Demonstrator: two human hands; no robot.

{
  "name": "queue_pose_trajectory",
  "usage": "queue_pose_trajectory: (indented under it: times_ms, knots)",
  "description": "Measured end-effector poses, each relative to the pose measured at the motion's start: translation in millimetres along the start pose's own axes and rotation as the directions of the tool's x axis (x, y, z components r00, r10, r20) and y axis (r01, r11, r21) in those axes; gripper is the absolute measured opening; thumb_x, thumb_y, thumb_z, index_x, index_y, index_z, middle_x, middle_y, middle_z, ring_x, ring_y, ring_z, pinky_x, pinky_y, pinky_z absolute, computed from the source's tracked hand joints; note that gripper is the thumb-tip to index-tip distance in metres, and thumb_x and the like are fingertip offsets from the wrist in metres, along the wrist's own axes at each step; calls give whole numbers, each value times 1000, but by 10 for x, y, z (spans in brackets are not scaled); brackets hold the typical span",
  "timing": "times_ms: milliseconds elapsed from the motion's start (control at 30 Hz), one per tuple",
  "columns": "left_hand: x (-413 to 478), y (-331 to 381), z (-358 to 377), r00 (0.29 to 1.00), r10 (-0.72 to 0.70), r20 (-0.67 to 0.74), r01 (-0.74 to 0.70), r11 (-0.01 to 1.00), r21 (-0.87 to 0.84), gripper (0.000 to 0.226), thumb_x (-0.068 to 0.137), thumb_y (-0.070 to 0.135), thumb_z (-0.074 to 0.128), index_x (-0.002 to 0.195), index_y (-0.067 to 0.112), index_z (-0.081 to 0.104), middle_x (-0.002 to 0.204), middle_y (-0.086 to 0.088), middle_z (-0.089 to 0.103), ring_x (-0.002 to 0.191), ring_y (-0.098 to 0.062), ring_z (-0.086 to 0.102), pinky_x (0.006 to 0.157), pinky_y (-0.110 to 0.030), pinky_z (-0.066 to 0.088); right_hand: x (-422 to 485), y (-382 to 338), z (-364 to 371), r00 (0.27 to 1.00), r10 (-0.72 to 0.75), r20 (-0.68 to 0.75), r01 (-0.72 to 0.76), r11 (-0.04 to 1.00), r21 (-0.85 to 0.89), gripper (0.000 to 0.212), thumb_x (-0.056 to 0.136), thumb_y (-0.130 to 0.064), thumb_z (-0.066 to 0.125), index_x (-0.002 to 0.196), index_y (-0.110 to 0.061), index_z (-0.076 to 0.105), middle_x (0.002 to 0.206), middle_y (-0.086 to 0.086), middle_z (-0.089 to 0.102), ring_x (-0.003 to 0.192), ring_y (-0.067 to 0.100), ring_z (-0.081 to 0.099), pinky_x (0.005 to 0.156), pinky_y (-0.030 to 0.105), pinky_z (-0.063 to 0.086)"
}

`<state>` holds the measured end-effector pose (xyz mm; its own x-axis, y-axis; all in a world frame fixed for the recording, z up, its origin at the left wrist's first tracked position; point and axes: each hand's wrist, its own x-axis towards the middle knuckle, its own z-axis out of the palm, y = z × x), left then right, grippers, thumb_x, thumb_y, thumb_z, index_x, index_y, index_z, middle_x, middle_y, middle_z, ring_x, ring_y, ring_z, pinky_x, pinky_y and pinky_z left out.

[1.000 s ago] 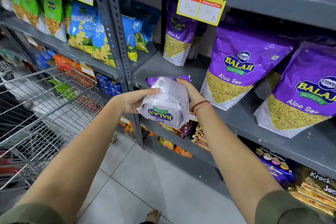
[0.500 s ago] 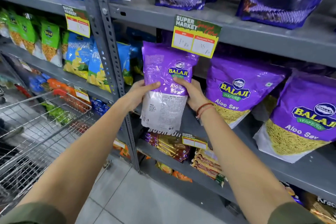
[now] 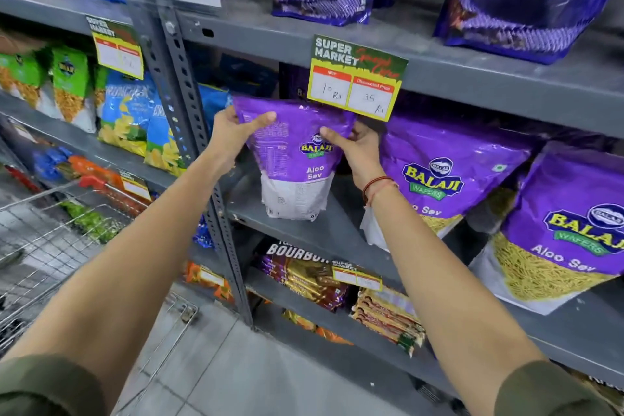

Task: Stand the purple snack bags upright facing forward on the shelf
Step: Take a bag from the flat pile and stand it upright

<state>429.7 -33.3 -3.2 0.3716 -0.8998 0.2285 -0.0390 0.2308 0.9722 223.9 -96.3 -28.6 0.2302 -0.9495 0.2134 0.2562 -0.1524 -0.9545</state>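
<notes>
Three purple snack bags show on the grey shelf (image 3: pixel 324 233): one held bag (image 3: pixel 293 162) and two standing bags to its right, the nearer (image 3: pixel 449 176) and the farther (image 3: pixel 574 230), both facing forward. The left hand (image 3: pixel 233 135) has its grip closed on the held bag's upper left corner; the right hand (image 3: pixel 358 152) pinches its right edge. The bag stands upright, its base at the shelf board, just beneath the price tag (image 3: pixel 356 78). Half a second ago it hung lower, in front of the shelf edge.
</notes>
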Motion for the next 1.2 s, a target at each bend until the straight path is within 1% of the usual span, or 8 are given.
queue_pose_trajectory:
  times_ms: [167,300,467,667,800,933,1033,1200]
  knots:
    - [-151,-160,78,983,12,-184,-19,999,-38,32,80,26,71,106,12,58,100,2,70,87,-6,66,78,-19,52,-4,91,22,997,66,24,-64,994,-87,30,80,-5,73,107,0,63,84,-9,75,76,3,70,68,18,55]
    - [-731,-798,333,867,133,-480,-17,971,237,39,87,34,59,116,10,50,113,-13,54,101,-26,55,94,-43,47,-53,246,-11,1000,28,-11,-30,956,-291,23,83,-24,72,99,-8,66,98,6,71,85,15,69,81,34,57]
    - [-1306,-1306,884,959,-32,-282,139,919,369,50,82,20,63,127,11,42,124,-12,43,115,-28,47,100,-39,40,-151,195,117,978,-144,-149,18,775,-632,44,82,-43,68,55,-21,43,63,8,60,63,26,55,59,31,36]
    - [-1229,-1289,1142,941,-132,-311,255,881,398,82,78,15,65,145,8,18,151,-15,22,138,-32,28,111,-41,29,-511,86,522,955,-201,-217,-58,592,-804,39,87,-48,56,87,-9,63,87,23,70,89,44,61,73,41,47]
    - [-1013,-1231,1026,901,-190,-390,304,918,254,82,63,56,54,133,17,38,133,-12,50,119,-31,52,96,-50,46,-658,-48,670,978,-161,-131,3,642,-767,50,79,-65,57,82,-15,64,80,12,71,88,39,63,76,41,52]
    - [-754,-1258,728,958,-201,-206,267,890,371,81,51,50,73,119,16,46,114,-3,61,100,-20,59,84,-40,50,-632,-34,464,966,-142,-214,-58,690,-721,58,71,-76,55,84,-20,65,76,5,71,81,26,65,76,36,52]
    - [-467,-1212,462,968,-248,46,187,827,530,89,45,55,78,122,19,50,110,8,61,99,-10,56,84,-29,46,-645,224,217,967,-197,-159,96,868,-487,49,74,-58,65,95,-14,64,70,-5,61,68,3,59,65,22,47]
    - [-26,-1341,96,886,-327,328,68,792,606,67,46,41,87,106,22,64,110,-4,71,103,-22,65,96,-42,51,-663,810,-42,959,-226,-170,123,875,-468,60,68,-56,72,118,-32,50,107,2,56,101,16,57,79,31,52]
